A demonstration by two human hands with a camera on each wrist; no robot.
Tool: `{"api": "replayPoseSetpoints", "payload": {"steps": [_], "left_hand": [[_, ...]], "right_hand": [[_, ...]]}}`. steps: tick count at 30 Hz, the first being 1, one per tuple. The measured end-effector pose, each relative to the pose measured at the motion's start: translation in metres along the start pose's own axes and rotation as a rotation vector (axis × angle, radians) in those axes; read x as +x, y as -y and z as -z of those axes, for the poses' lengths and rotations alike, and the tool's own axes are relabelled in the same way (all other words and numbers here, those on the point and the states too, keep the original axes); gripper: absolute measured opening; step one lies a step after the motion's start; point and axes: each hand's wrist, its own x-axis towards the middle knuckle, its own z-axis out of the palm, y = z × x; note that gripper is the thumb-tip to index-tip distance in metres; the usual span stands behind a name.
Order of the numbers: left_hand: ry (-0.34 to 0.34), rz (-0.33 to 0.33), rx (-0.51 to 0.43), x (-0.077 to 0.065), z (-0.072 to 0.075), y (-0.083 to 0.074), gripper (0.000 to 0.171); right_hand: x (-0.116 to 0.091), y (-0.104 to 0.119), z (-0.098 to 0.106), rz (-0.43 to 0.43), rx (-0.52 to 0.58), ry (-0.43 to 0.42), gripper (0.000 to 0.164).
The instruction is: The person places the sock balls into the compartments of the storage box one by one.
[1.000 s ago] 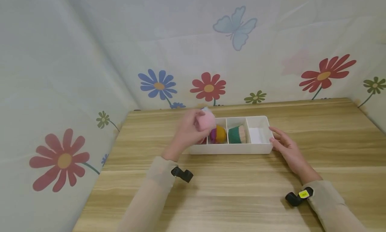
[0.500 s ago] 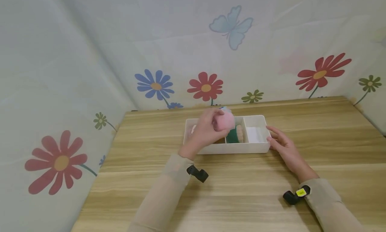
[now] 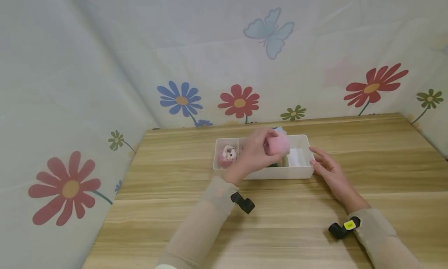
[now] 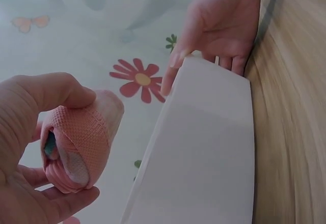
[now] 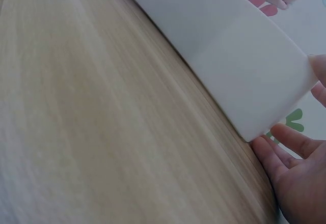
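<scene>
A pink rolled-up sock [image 3: 279, 144] is pinched between the thumb and fingers of my left hand [image 3: 257, 152], above the right half of a white divided box [image 3: 273, 173]. The left wrist view shows the ribbed cuff of this pink sock [image 4: 84, 142] and teal inside its fold. My right hand [image 3: 332, 173] touches the box's right end with fingers fairly straight, some at the rim and others low by the table. In the leftmost compartment lies a pink-and-white rolled sock [image 3: 228, 155]. The left hand mostly hides the middle compartments; a bit of green and beige shows below it.
The box stands on a wooden table [image 3: 168, 206], near its back edge. White paper or cloth [image 3: 296, 157] lies in the rightmost compartment. Behind rises a pale backdrop [image 3: 206, 67] printed with flowers and a butterfly. Each wrist wears a black camera band.
My left hand has carried the pink sock rightward along the box, uncovering the leftmost compartment and covering the middle ones. The right hand stays at the box's right end.
</scene>
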Motion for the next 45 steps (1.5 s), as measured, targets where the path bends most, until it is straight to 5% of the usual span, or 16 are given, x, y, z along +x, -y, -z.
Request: {"api": "replayPoseSetpoints", "payload": {"steps": [19, 28, 39, 45], "left_hand": [[0.102, -0.032, 0.001, 0.017, -0.045, -0.008, 0.05], [0.147, 0.008, 0.016, 0.019, -0.053, -0.009, 0.05], [0.158, -0.04, 0.038, 0.026, -0.066, -0.002, 0.05], [0.205, 0.004, 0.036, 0.027, -0.069, 0.001, 0.051]], "right_hand": [[-0.002, -0.005, 0.0, 0.019, 0.041, 0.005, 0.05], [-0.003, -0.002, -0.002, 0.027, 0.053, -0.003, 0.053], [-0.002, -0.001, -0.002, -0.016, 0.032, -0.012, 0.06], [-0.003, -0.001, 0.0, -0.015, 0.028, -0.014, 0.059]]}}
